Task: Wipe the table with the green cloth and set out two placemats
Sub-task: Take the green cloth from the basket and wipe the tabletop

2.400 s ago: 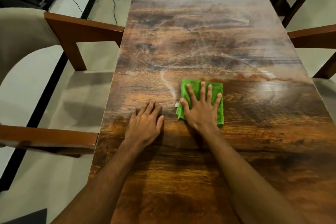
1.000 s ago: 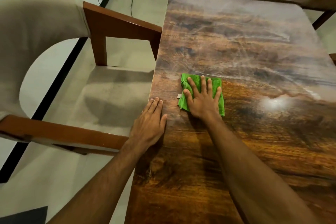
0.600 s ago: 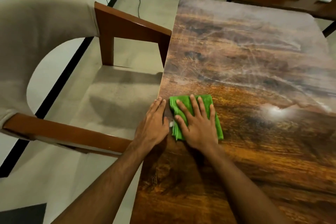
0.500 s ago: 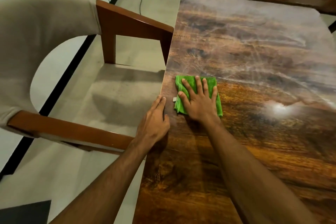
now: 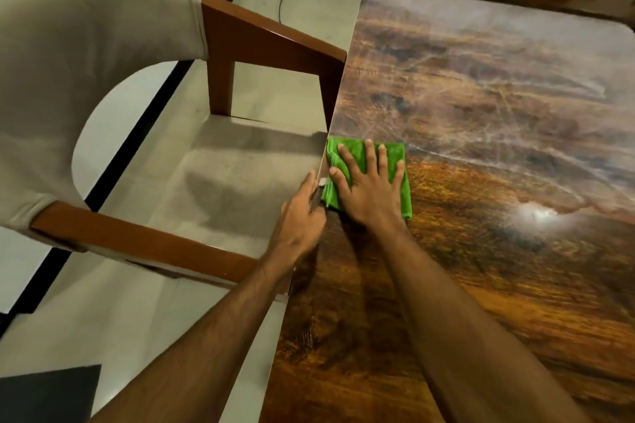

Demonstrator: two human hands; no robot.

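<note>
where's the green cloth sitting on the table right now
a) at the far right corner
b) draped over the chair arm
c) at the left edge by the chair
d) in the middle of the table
C: the green cloth lies flat under the right hand, its left side right at the left edge of the table, beside the seat of the chair.

Right hand (image 5: 369,191) flat and splayed, left hand (image 5: 299,216) close beside it
</note>
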